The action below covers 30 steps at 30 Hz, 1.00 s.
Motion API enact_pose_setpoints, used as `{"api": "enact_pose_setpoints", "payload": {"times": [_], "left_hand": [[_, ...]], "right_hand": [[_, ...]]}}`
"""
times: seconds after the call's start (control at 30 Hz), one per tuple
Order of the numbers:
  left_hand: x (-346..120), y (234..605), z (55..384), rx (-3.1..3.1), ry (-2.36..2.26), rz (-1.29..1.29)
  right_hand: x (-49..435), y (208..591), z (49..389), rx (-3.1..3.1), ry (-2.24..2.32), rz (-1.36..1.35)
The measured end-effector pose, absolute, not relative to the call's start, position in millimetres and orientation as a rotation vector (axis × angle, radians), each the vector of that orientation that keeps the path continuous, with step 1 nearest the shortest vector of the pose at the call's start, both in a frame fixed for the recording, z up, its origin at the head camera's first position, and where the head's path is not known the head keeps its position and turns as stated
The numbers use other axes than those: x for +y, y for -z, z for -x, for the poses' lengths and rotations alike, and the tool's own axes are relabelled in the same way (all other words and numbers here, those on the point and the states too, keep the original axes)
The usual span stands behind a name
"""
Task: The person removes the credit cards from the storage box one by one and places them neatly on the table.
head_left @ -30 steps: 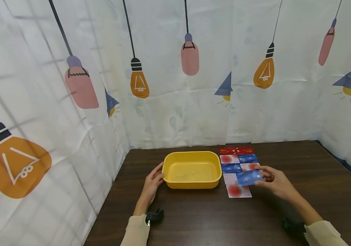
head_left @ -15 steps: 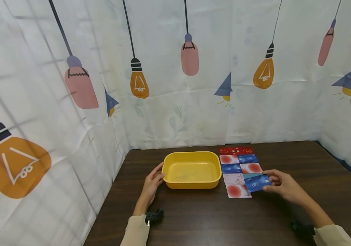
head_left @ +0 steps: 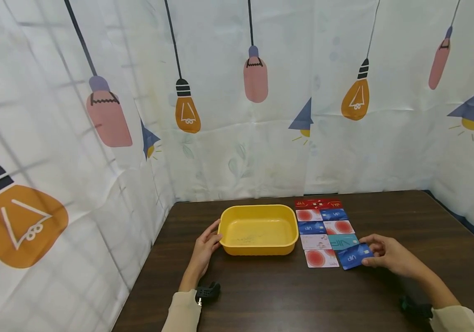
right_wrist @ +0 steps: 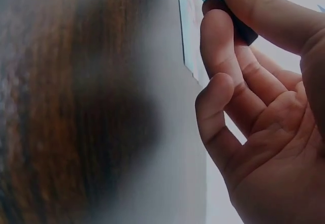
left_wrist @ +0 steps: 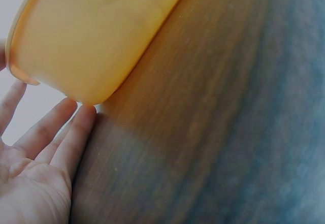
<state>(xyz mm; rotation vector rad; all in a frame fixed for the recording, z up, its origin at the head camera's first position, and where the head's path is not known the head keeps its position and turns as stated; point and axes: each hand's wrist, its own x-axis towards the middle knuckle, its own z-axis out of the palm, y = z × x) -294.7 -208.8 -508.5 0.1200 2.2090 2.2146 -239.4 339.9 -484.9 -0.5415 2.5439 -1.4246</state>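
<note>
My right hand pinches a blue VIP card by its right edge, thumb and fingertips together. The card is slightly tilted, at the lower right of the card rows, overlapping the corner of a teal card in the head view. The held card's dark edge shows between thumb and fingers in the right wrist view. With extended fingers my left hand touches the left end of a yellow plastic tub; its fingertips meet the tub's wall in the left wrist view.
Two columns of cards lie right of the tub, among them a white card with a red circle and a pale pink card. Red VIP cards form the far row. The dark wooden table meets a patterned curtain behind.
My right hand has moved right and toward me with the blue card, uncovering the teal card and bringing the blue one beside the red-circle card. The left hand and tub have stayed put.
</note>
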Motion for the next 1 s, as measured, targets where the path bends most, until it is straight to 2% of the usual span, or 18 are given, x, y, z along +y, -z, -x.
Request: {"api": "enact_pose_setpoints", "payload": {"times": [0.33,1.0], "left_hand": [[-209.0,508.6,294.2,2.211,-2.212,-0.129],[-208.2,507.3,294.0,2.212,-2.214,-0.118]], "right_hand": [[339.8,487.9,240.0,2.595,1.257,0.475],[341.3,485.9,236.3,2.729,1.043,0.533]]}}
